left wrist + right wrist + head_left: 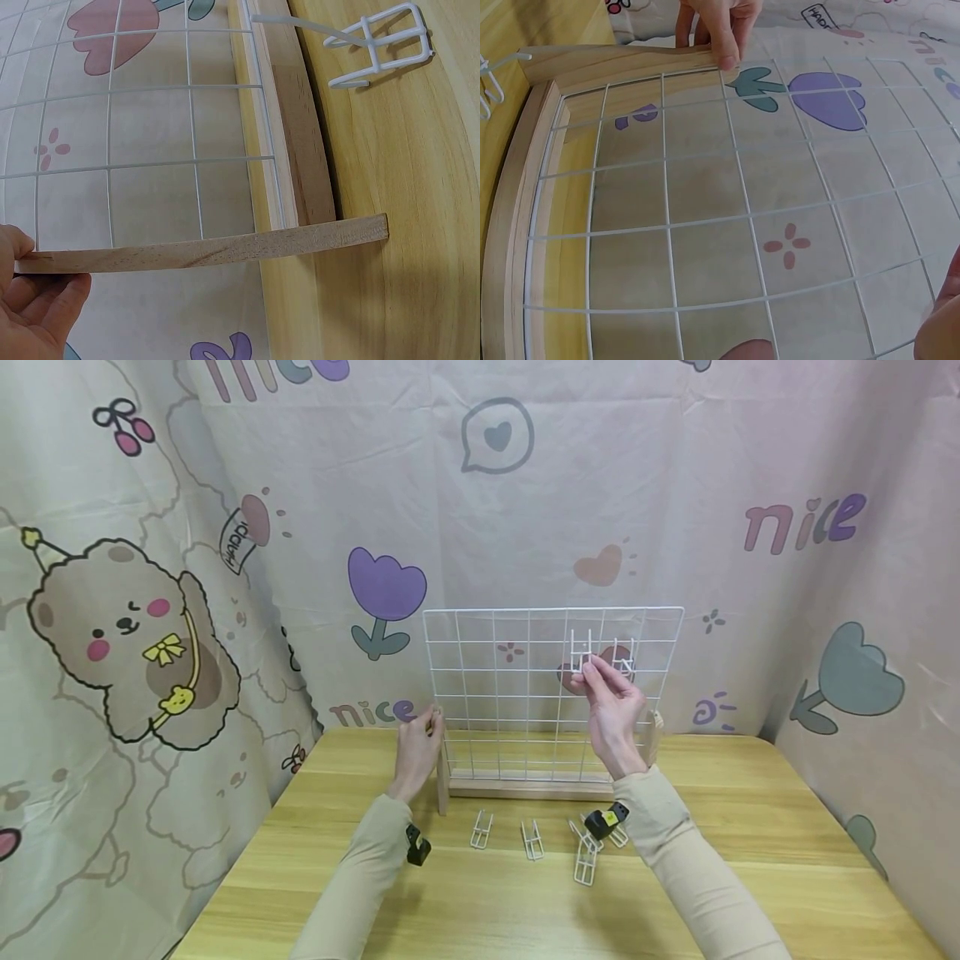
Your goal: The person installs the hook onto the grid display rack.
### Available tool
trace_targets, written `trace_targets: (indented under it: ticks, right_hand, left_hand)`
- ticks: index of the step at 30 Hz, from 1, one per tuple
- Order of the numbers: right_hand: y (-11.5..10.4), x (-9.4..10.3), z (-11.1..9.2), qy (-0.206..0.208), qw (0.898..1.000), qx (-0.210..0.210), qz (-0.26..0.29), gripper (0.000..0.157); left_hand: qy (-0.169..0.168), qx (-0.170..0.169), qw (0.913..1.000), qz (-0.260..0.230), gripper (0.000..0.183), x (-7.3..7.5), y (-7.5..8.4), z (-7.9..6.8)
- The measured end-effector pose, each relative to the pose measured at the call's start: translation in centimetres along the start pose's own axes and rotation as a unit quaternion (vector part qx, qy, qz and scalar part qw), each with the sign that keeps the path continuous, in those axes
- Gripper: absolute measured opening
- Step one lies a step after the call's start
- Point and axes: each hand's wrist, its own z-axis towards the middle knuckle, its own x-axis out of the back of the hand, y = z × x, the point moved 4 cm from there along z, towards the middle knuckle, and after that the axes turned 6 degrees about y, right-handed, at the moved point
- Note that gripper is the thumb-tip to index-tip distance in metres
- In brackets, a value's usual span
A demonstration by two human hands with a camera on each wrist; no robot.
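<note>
A white wire grid panel stands upright in a wooden stand, whose base bar rests on the table. My left hand grips the top of the left wooden post, thumb on one side and fingers on the other. At the upper right of the grid, my right hand pinches the lower end of a white wire hook. That hook is against the grid; whether it is latched on, I cannot tell. Just right of it, another white wire hook hangs on the grid.
On the table in front of the stand lie several loose white wire hooks, among them one at the left, one in the middle and a cluster under my right wrist. A printed curtain hangs behind the table.
</note>
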Motion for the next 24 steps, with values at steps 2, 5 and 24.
trace_targets:
  ticks: [2,5,24]
  right_hand:
    - [0.0,0.1,0.0,-0.003,1.000,-0.002,-0.008,0.019]
    - [0.1,0.2,0.0,-0.004,1.000,-0.005,-0.017,0.021]
    - [0.5,1.2,0.2,0.001,1.000,-0.010,-0.030,0.020]
  left_hand:
    - [0.004,-0.007,0.9999,0.006,0.022,0.0,0.0,0.0]
    - [0.010,-0.011,0.9998,0.010,0.025,0.0,0.1,0.0]
    - [0.010,-0.011,0.9999,0.008,0.031,-0.1,-0.1,0.1]
